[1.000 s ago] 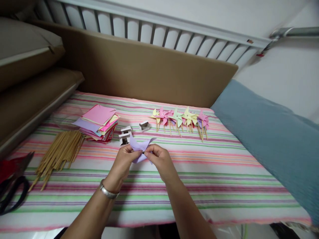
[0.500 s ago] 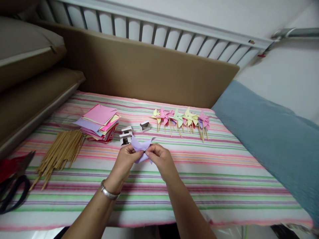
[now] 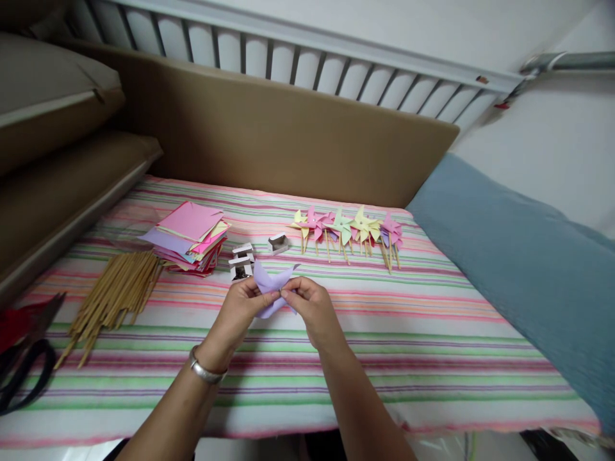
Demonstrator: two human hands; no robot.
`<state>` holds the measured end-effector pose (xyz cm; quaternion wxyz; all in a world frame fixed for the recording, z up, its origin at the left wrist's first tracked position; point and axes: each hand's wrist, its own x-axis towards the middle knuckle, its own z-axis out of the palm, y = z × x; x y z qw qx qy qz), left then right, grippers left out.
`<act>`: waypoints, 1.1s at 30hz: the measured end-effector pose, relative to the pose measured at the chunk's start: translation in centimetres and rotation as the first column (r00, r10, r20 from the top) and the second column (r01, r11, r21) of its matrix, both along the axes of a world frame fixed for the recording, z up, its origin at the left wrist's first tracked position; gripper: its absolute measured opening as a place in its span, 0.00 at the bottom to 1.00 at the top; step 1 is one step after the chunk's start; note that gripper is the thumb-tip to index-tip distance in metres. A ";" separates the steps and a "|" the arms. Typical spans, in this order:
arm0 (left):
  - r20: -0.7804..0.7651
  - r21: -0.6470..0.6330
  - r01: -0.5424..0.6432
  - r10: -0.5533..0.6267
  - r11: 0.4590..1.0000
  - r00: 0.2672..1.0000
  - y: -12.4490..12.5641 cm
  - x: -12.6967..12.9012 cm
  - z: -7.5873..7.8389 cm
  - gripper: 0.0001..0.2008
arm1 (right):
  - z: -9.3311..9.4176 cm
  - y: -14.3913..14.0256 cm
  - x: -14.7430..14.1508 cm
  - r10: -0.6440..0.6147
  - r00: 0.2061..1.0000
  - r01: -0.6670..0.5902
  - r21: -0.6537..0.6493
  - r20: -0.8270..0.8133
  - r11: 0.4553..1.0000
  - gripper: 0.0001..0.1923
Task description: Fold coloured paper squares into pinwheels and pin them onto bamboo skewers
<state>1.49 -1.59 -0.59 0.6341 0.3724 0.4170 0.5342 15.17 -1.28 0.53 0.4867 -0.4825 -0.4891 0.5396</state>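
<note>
A lilac paper pinwheel (image 3: 273,280) is held between my two hands above the striped cloth. My left hand (image 3: 246,302) grips its left side, with the thumb at the centre. From the right, my right hand (image 3: 307,299) pinches the paper near the middle, its thumb and fingertips meeting the left thumb. Whatever sits between the thumb tips is too small and hidden to make out. Just beyond the left hand stand small white boxes (image 3: 241,267), one with dark bits inside. A third small box (image 3: 278,243) lies farther back.
A row of finished pinwheels on sticks (image 3: 342,227) lies at the back right. A stack of coloured paper squares (image 3: 191,224), a heap of wooden sticks (image 3: 113,291) and dark-handled scissors (image 3: 29,371) are on the left. A brown board (image 3: 288,137) borders the back of the striped cloth (image 3: 408,365).
The thumbs have drawn together over the pinwheel's centre, covering the dark spot seen there before. The view has shifted very slightly; everything else stays in place.
</note>
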 end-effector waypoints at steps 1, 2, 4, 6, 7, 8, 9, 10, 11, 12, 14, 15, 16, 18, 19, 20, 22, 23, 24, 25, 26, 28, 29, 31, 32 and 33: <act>0.003 -0.004 0.004 -0.004 1.000 1.000 0.0 0.0 0.0 0.12 | 0.0 0.0 0.0 -0.002 1.000 0.002 0.009 0.001 1.000 0.06; 0.007 -0.007 0.005 -0.005 1.000 1.000 0.0 0.0 0.0 0.12 | -0.1 0.0 0.0 -0.004 1.000 0.004 0.018 0.004 1.000 0.05; 0.017 -0.011 0.002 -0.002 1.000 1.000 0.0 0.0 0.0 0.11 | 0.0 0.0 0.0 -0.007 1.000 0.007 0.030 0.012 1.000 0.05; 0.033 -0.017 -0.009 0.009 1.000 0.999 0.0 0.0 0.1 0.11 | 0.2 -0.1 -0.1 -0.011 1.000 0.010 0.027 0.021 1.000 0.05; 0.045 -0.020 -0.013 0.014 1.000 0.999 0.0 0.0 0.1 0.12 | 0.3 -0.1 -0.1 -0.013 1.000 0.013 0.023 0.025 1.000 0.05; 0.056 -0.026 -0.014 0.015 1.000 0.998 -0.1 0.0 0.2 0.12 | 0.3 -0.2 -0.1 -0.017 0.999 0.016 0.019 0.029 1.000 0.05; 0.066 -0.033 -0.011 0.014 0.999 0.998 -0.1 0.0 0.2 0.12 | 0.4 -0.2 -0.1 -0.018 0.999 0.018 0.018 0.035 1.000 0.05; 0.074 -0.042 -0.007 0.010 0.999 0.997 -0.1 0.0 0.2 0.12 | 0.5 -0.2 -0.1 -0.018 0.999 0.017 0.022 0.044 1.000 0.05; 0.080 -0.052 -0.003 0.007 0.999 0.997 0.0 -0.1 0.2 0.12 | 0.5 -0.2 -0.1 -0.017 0.998 0.016 0.030 0.054 0.999 0.05; 0.083 -0.061 0.002 0.003 0.998 0.997 0.0 -0.1 0.1 0.12 | 0.5 -0.2 -0.1 -0.016 0.998 0.013 0.040 0.065 0.999 0.05; 0.087 -0.071 0.007 0.000 0.997 0.996 0.0 -0.1 0.1 0.12 | 0.5 -0.2 0.0 -0.009 0.996 0.004 0.056 0.089 0.998 0.05; 0.090 -0.071 0.007 -0.001 0.997 0.996 0.0 -0.1 0.0 0.12 | 0.5 -0.2 0.0 -0.005 0.995 -0.001 0.062 0.100 0.998 0.04; 0.093 -0.069 0.008 -0.002 0.998 0.996 0.0 -0.1 0.0 0.11 | 0.5 -0.2 0.0 -0.001 0.994 -0.006 0.065 0.110 0.998 0.04; 0.102 -0.063 0.017 -0.011 0.998 0.995 0.0 -0.2 0.0 0.11 | 0.5 -0.2 0.1 0.007 0.992 -0.016 0.073 0.122 0.997 0.04; 0.106 -0.060 0.024 -0.017 0.998 0.994 0.1 -0.3 0.0 0.10 | 0.5 -0.2 0.1 0.011 0.992 -0.021 0.077 0.125 0.997 0.04; 0.109 -0.057 0.029 -0.023 0.998 0.994 0.1 -0.3 0.0 0.10 | 0.6 -0.2 0.1 0.015 0.992 -0.025 0.080 0.127 0.996 0.04; 0.110 -0.054 0.039 -0.033 0.998 0.993 0.1 -0.4 0.0 0.10 | 0.7 -0.3 0.1 0.025 0.992 -0.034 0.076 0.124 0.997 0.04; 0.108 -0.054 0.041 -0.035 0.998 0.994 0.1 -0.4 0.0 0.10 | 0.7 -0.3 0.1 0.029 0.993 -0.037 0.068 0.117 0.997 0.04; 0.104 -0.055 0.041 -0.036 0.998 0.994 0.0 -0.4 0.0 0.10 | 0.8 -0.3 0.1 0.034 0.994 -0.040 0.056 0.108 0.998 0.05; 0.101 -0.057 0.043 -0.037 0.997 0.994 0.0 -0.4 0.0 0.10 | 0.8 -0.3 0.1 0.038 0.995 -0.042 0.042 0.095 0.998 0.05; 0.100 -0.058 0.043 -0.037 0.997 0.994 0.0 -0.4 0.0 0.10 | 0.8 -0.3 0.1 0.042 0.996 -0.045 0.028 0.082 0.999 0.05; 0.102 -0.056 0.046 -0.040 0.997 0.994 0.0 -0.4 0.0 0.10 | 0.7 -0.3 0.1 0.047 0.997 -0.047 0.009 0.062 0.999 0.05; 0.107 -0.053 0.049 -0.043 0.997 0.993 0.0 -0.4 0.0 0.10 | 0.7 -0.3 0.1 0.047 0.997 -0.048 0.005 0.057 0.999 0.05; 0.124 -0.050 0.054 -0.048 0.997 0.991 0.0 -0.4 -0.1 0.11 | 0.5 -0.3 0.1 0.048 0.997 -0.048 0.004 0.056 0.999 0.05; 0.132 -0.051 0.058 -0.050 0.997 0.990 0.0 -0.4 -0.1 0.11 | 0.4 -0.2 0.1 0.048 0.997 -0.049 0.005 0.060 0.999 0.05; 0.139 -0.054 0.062 -0.054 0.997 0.989 0.0 -0.4 -0.1 0.11 | 0.3 -0.2 0.2 0.051 0.997 -0.051 0.006 0.064 0.999 0.05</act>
